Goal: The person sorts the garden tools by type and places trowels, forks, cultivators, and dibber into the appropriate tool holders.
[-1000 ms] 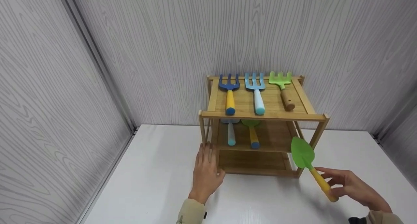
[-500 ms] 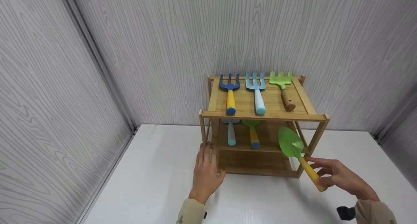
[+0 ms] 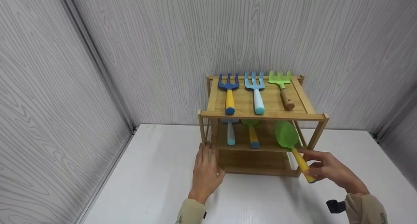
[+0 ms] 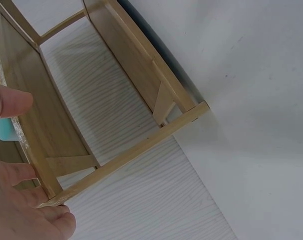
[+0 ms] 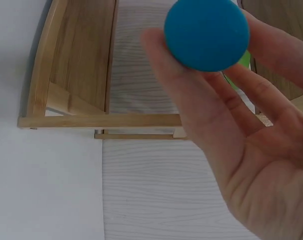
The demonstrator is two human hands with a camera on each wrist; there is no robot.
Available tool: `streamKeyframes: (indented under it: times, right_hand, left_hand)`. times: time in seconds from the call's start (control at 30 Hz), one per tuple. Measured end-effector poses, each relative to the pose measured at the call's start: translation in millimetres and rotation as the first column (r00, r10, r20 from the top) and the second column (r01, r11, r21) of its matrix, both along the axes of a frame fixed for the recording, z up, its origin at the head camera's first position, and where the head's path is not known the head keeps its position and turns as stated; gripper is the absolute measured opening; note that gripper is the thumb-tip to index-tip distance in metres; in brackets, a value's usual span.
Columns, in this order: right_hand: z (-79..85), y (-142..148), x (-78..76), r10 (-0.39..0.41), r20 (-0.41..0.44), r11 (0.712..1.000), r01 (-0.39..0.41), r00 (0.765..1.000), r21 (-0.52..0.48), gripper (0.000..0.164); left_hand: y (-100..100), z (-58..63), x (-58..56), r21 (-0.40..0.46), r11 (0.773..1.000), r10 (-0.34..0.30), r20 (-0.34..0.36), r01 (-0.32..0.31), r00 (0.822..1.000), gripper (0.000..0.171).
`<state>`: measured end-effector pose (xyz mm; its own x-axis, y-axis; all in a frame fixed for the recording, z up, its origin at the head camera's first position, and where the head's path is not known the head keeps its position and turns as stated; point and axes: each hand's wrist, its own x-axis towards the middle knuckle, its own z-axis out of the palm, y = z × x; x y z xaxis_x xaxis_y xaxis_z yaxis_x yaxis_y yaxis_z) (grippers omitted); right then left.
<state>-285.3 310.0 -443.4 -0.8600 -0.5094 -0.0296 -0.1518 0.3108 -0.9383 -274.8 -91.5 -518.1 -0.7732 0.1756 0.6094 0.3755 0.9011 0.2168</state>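
In the head view my right hand (image 3: pixel 330 167) pinches the yellow handle of a green garden trowel (image 3: pixel 287 134). Its blade points away from me, over the right front of the middle shelf; whether it touches the shelf I cannot tell. The blue handle end (image 5: pixel 206 35) fills the top of the right wrist view, between thumb and fingers. My left hand (image 3: pixel 207 175) holds the left front corner of a three-tier wooden rack (image 3: pixel 260 115) at middle-shelf height. Its thumb (image 4: pixel 14 102) lies at the shelf's edge and its fingers (image 4: pixel 54 215) straddle the post.
On the top shelf lie a dark blue hand fork (image 3: pixel 229 97), a light blue fork (image 3: pixel 257 95) and a green fork with a brown handle (image 3: pixel 285 93). A pale-handled tool (image 3: pixel 231 132) and a yellow-handled green tool (image 3: pixel 253 136) lie on the middle shelf, left and centre.
My right hand has carried the trowel leftward and away from me, bringing its blade from beside the right front post to over the middle shelf. The left hand has stayed on the rack.
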Motion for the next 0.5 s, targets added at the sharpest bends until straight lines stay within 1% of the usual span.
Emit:
streamKeyframes:
  times: [0.13, 0.23, 0.5]
  right_hand:
    - [2.9, -6.3, -0.4, -0.021, -0.014, 1.0, 0.021, 1.0, -0.006, 0.066]
    - [5.6, -11.0, -1.6, -0.044, -0.004, 0.999, 0.044, 0.999, -0.007, 0.067]
    - [12.8, -22.6, -7.5, -0.083, -0.024, 0.995, 0.084, 0.996, 0.046, 0.07]
  left_hand:
    - [0.6, -0.1, 0.5, -0.01, 1.0, 0.007, 0.003, -0.007, 1.0, 0.075]
    - [0.6, 0.1, 0.4, -0.018, 1.0, 0.014, 0.006, -0.014, 1.0, 0.074]
    - [0.7, 1.1, 0.9, -0.002, 1.0, 0.005, 0.006, -0.005, 1.0, 0.074]
